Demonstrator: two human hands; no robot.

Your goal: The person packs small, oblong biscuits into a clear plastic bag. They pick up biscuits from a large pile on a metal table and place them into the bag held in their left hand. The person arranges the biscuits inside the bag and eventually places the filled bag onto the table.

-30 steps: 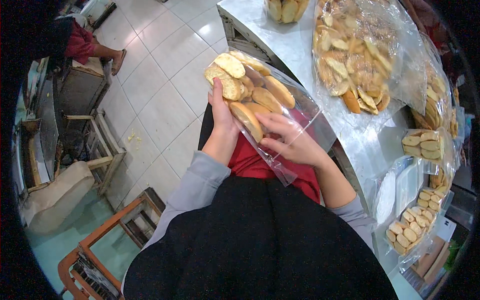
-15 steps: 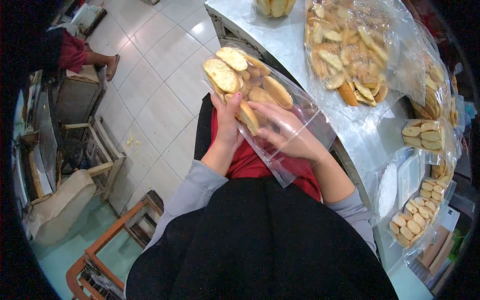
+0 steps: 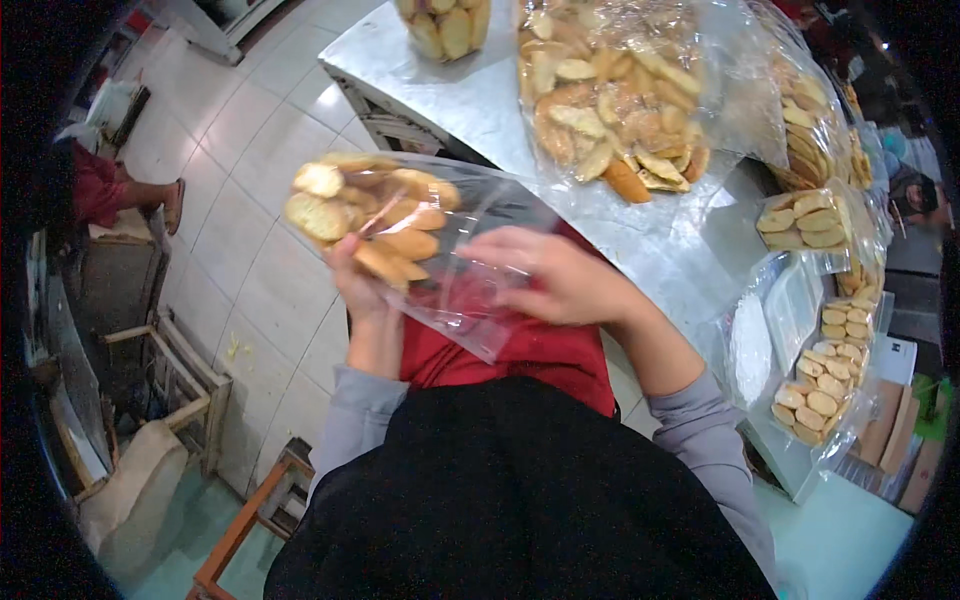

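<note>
A clear plastic bag point(image 3: 465, 285) of oval toasted bread slices point(image 3: 410, 215) is tilted over my lap, its filled end at the far left. My left hand point(image 3: 362, 290) is closed round the bag's near side, with most fingers hidden beneath it. At the bag's loose right end is my right hand point(image 3: 560, 275), blurred by motion. Its thumb and fingers are apart, and no slice shows between them. Whether the fingertips touch the plastic cannot be made out.
On the metal-topped table point(image 3: 390, 60) lies a large bag of bread pieces point(image 3: 610, 110). A tub of slices point(image 3: 445, 28) stands at its far corner. Smaller packs point(image 3: 805, 218) line the right side. A wooden frame point(image 3: 240, 520) is at lower left; a person's leg point(image 3: 150, 193) shows far left.
The bag and my left hand have shifted left in view. My right hand has drawn back from among the slices toward the bag's loose end. The table also appears farther left.
</note>
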